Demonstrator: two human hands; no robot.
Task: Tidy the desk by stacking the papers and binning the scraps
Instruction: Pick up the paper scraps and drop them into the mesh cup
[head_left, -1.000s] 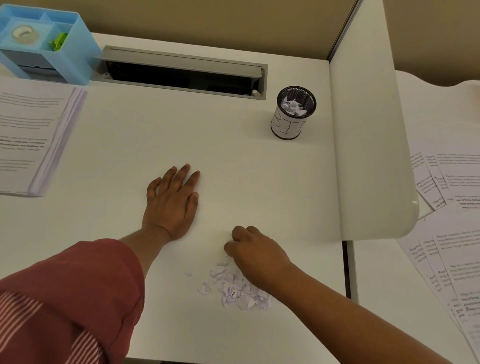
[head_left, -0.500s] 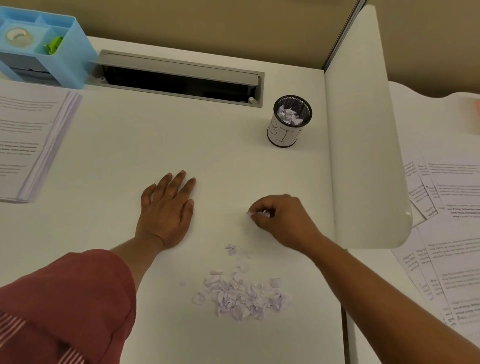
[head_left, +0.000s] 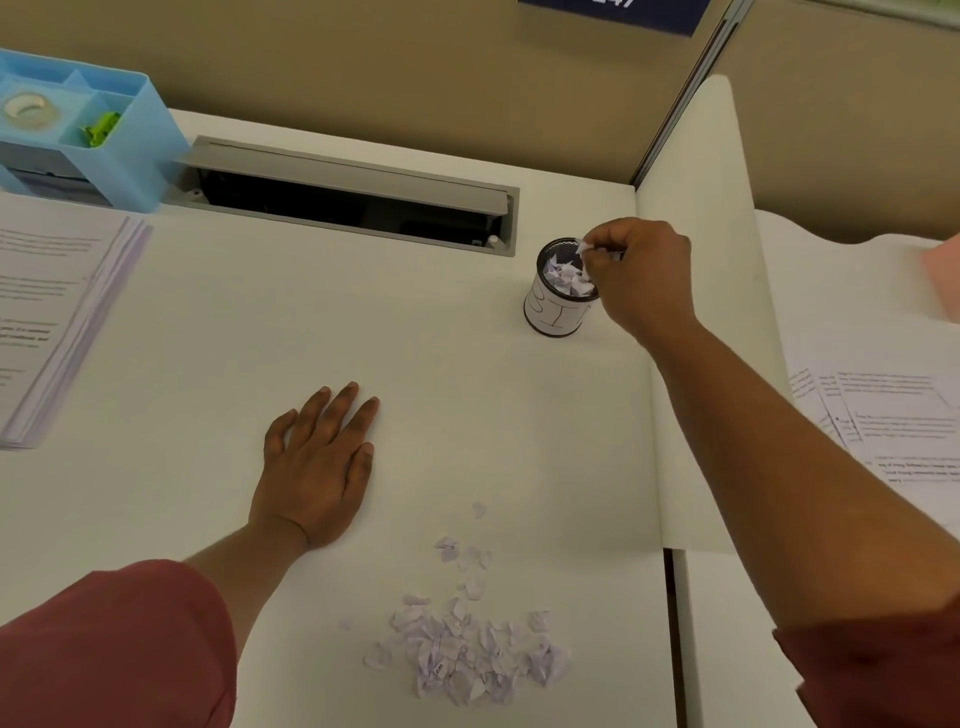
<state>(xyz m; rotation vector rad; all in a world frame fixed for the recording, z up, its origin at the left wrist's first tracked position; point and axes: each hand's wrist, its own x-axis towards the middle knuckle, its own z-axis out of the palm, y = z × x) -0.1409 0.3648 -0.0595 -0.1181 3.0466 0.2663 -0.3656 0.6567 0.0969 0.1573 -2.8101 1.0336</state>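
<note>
A small black mesh bin (head_left: 556, 314) with a white label stands near the desk's right divider, with torn scraps inside. My right hand (head_left: 641, 275) hovers over its rim and pinches a few paper scraps (head_left: 589, 249) between the fingertips. My left hand (head_left: 317, 462) lies flat on the white desk, fingers straight. A pile of torn scraps (head_left: 467, 649) lies near the front edge. A neat stack of printed papers (head_left: 57, 312) sits at the left.
A blue organiser (head_left: 140, 135) with tape and a green clip stands at the back left. An open cable slot (head_left: 353, 200) runs along the back. A white divider (head_left: 706, 312) bounds the desk on the right; loose printed sheets (head_left: 883, 415) lie beyond it.
My right hand rose from the scrap pile with a pinch of scraps and moved back and right to the bin's rim. The left hand stayed flat in place.
</note>
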